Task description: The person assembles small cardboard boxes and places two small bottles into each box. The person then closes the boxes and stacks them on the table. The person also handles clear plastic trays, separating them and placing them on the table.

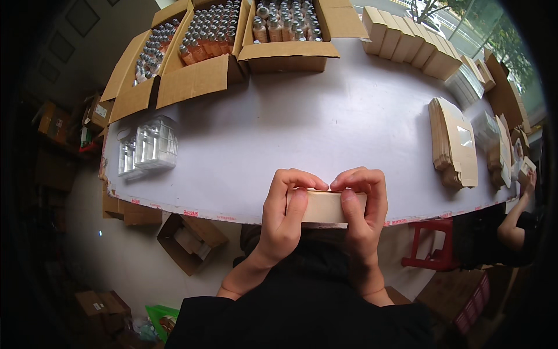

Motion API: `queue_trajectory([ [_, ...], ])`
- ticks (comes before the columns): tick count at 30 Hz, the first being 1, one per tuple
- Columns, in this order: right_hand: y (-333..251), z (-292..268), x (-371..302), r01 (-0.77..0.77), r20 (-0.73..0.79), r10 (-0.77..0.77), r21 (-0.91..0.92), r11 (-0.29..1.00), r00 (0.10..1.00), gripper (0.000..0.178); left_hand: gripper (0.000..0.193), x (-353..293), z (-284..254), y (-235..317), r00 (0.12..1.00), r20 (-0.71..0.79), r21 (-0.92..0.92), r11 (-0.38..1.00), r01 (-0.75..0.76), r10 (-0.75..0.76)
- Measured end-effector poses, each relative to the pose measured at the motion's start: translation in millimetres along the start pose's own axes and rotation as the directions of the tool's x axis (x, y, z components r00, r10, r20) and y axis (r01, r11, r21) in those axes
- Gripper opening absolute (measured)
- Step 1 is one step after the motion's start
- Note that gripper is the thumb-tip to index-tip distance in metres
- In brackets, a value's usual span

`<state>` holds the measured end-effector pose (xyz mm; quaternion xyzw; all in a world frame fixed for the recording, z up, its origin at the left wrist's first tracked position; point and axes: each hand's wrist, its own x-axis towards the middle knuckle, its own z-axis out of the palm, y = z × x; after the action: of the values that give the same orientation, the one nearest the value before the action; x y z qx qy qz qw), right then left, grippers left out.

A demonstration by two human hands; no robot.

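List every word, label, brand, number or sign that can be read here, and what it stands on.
No text is legible.
Table edge: red print, too small to read.
Cardboard box left of the table: white label, too blurred.
Pale box in left hand and right hand: no visible print.

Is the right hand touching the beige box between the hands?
Touching: the head view shows the right hand with its thumb on the beige box near its right end.

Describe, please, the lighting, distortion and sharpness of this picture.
Head view: the near edge of the table looks bowed and the corners go black; daylight brightens the window, top right; a soft shadow lies before the rightmost carton of bottles; left hand, right hand and pale box look fairly sharp.
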<state>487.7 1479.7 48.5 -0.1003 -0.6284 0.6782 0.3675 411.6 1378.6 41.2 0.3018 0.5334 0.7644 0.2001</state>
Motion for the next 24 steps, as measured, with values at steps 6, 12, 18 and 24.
queue_trajectory([
  [6, -2.7, -3.5, 11.9, -0.123, 0.049, 0.123, -0.002, 0.992, 0.991, 0.014, 0.018, 8.0, 3.6, -5.8, 0.998, -0.048, -0.036, 0.999, 0.026, -0.027],
  [12, 12.0, -21.7, 23.0, 0.056, 0.053, -0.047, -0.182, 0.982, 0.998, 0.023, 0.086, 11.8, 3.0, -26.5, 0.998, -0.042, 0.254, 0.966, -0.037, 0.049],
  [18, 9.7, -39.5, 22.7, 0.199, 0.307, -0.066, -0.425, 0.883, 0.950, 0.037, 0.085, 27.3, -18.3, -28.6, 0.999, 0.031, 0.510, 0.859, -0.048, 0.037],
  [24, 20.2, -51.7, 19.6, -0.227, 0.128, 0.294, -0.378, 0.898, 0.947, 0.032, 0.067, 27.0, -14.0, -26.3, 0.955, 0.091, 0.673, 0.724, 0.149, -0.282],
])
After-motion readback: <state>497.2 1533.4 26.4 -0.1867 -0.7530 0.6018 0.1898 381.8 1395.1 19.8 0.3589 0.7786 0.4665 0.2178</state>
